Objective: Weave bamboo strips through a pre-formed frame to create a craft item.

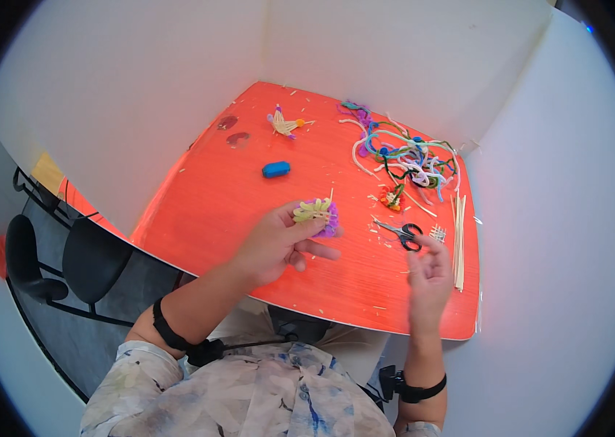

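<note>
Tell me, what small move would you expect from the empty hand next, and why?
Probably a short reach to the scissors. The right hand hovers empty just below them, while the left hand holds up a yellow and purple craft piece with a stick end poking out, which may need trimming.

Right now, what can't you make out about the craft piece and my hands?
- Head view: lower part of the yellow and purple pipe-cleaner piece, hidden by the left hand.
- Right hand: blurred; whether its grip holds anything is unclear.
- Small woven piece beside the scissors: too small to identify.
</note>
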{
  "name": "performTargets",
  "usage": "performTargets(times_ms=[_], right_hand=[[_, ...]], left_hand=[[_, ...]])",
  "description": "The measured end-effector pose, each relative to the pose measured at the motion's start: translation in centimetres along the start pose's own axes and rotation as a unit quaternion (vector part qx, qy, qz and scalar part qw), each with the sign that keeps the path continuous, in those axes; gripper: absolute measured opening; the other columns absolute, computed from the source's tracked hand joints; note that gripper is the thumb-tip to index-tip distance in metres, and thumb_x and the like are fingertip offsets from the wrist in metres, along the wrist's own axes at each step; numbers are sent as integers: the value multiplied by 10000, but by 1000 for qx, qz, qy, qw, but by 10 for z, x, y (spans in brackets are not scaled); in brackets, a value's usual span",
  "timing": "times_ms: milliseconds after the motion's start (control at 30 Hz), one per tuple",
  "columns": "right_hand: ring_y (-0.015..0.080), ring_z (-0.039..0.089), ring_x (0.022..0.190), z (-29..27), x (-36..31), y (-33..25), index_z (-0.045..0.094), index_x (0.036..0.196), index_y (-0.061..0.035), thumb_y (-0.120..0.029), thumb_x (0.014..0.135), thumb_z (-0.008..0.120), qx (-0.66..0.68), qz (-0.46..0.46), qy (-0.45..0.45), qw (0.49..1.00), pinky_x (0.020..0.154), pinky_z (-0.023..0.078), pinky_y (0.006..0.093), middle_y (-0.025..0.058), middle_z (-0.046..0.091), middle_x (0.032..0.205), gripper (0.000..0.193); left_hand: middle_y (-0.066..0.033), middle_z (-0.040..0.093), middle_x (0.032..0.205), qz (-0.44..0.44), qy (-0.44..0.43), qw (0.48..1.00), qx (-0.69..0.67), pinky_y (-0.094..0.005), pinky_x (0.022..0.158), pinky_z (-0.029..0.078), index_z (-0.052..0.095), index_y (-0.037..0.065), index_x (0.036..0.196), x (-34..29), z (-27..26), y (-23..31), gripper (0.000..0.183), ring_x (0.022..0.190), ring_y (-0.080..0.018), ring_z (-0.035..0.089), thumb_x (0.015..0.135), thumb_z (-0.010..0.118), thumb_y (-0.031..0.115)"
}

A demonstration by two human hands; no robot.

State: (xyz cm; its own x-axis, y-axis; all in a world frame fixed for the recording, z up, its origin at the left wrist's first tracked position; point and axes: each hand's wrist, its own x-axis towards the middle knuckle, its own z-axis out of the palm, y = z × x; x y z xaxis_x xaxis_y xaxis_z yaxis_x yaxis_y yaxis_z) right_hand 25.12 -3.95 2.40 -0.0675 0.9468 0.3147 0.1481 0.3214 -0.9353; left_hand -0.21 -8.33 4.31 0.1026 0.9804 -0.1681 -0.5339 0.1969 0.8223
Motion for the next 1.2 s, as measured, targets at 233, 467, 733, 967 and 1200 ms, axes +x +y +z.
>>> performTargets(times_ms=[233,467,733,967,1200], right_hand=[[58,294,555,58,-25,-32,623,1056,-30,-66,799,709,-56,-20,-129,990,490,262,243,-45,299,612,274],[21,300,538,67,-19,-9,627,1019,-6,-73,847,674,37,57,-127,990,484,240,206,-87,340,613,191],[-9,328,498,46,-14,-21,601,931,-25,-88,887,624,246,201,-143,937,437,227,175,-94,421,615,80],[1,323,490,32,-11,-23,606,939,-27,-68,876,632,270,148,-134,942,437,221,181,-75,454,637,80],[16,317,526,32,-27,-48,640,950,-8,-76,859,662,-79,-105,-187,973,463,232,204,-66,449,648,116]], left_hand=[[-99,655,1064,33,8,999,31,-195,404,465,525,50,1159,-1,22,-9,258,919,-202,687,945,554,193],[-47,663,1000,59,14,997,51,-195,403,458,558,60,1082,3,21,-23,193,866,-148,686,941,563,192],[-133,669,1018,31,20,999,25,-192,391,434,536,44,1107,5,15,-16,243,853,-177,692,929,579,203],[-130,671,962,8,37,999,9,-213,407,425,538,37,1091,13,6,-24,226,774,-155,680,932,576,193],[-129,661,933,47,34,998,-27,-226,503,501,538,19,1070,19,4,-31,188,682,-118,636,943,552,157]])
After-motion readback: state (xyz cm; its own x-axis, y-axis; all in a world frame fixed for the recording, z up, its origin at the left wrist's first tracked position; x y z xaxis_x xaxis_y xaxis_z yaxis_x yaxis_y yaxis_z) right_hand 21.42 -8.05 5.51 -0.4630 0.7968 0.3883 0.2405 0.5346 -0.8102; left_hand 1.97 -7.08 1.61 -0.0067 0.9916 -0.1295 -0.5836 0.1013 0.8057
